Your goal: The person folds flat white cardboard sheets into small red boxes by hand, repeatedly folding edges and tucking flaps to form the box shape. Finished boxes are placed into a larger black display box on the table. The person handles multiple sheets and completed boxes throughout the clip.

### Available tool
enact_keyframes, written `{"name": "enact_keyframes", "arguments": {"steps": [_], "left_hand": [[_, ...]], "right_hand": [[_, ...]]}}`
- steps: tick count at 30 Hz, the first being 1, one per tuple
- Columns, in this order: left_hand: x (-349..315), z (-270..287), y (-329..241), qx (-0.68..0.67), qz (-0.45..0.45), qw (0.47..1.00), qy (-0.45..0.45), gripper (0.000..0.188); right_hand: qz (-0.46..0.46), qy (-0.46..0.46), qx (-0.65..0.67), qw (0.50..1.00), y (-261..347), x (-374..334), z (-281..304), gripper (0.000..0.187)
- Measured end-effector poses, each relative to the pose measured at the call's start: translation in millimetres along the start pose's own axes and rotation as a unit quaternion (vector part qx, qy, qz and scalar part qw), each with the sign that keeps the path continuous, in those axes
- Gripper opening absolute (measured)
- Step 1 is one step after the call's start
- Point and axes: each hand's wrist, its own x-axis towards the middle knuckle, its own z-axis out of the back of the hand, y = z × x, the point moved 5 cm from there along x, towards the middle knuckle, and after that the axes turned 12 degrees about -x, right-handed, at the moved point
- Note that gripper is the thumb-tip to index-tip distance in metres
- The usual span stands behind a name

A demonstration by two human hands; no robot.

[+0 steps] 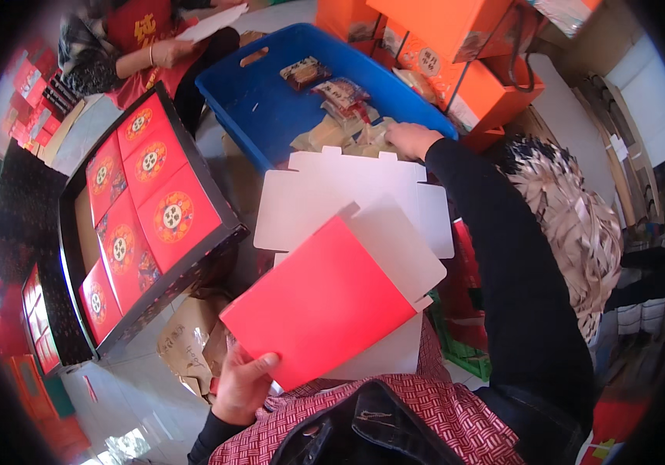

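Note:
My left hand (pixel 243 381) is closed on the lower left corner of a red cardboard box (pixel 321 302), thumb on top. A pale flap (pixel 398 244) of the box stands open at its far right side. Beneath it lies a flat, unfolded white carton sheet (pixel 348 182) with tabs. My right hand (pixel 412 140) reaches over the near right rim of a blue plastic bin (pixel 232 93). Its fingers are closed on small pale packets (pixel 340 136) in the bin, their tips partly hidden. Clear-wrapped packets (pixel 342 93) with dark and red contents lie farther in.
To the left stands a black-edged tray (pixel 80 225) holding several red printed boxes (pixel 174 217). Orange gift boxes (pixel 433 62) are stacked behind the bin. A bundle of beige ribbon strips (pixel 565 217) is at right. Another person's hand (pixel 170 53) holds white paper at the far left.

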Motion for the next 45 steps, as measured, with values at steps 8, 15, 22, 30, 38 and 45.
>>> {"name": "enact_keyframes", "arguments": {"steps": [8,15,22,30,38,45], "left_hand": [[1,1,-5,0.013,0.04,0.999,-0.01,0.051],[-5,4,4,-0.029,0.002,0.999,0.035,0.053],[-20,14,22,-0.063,-0.076,0.992,0.081,0.057],[-39,6,37,-0.103,-0.13,0.972,0.166,0.045],[-44,-12,61,-0.123,-0.13,0.953,0.246,0.044],[-55,20,27,-0.026,-0.241,0.934,0.263,0.072]], "right_hand": [[0.074,0.053,-0.008,0.996,-8,-22,32,0.034],[-0.063,-0.107,0.639,0.759,7,-121,183,0.035],[-0.095,-0.207,0.721,0.654,132,-211,207,0.038],[-0.04,-0.249,0.546,0.799,194,-261,269,0.039],[-0.05,-0.322,0.678,0.659,248,-303,230,0.085],[-0.026,-0.34,0.653,0.676,248,-321,201,0.08]]}}
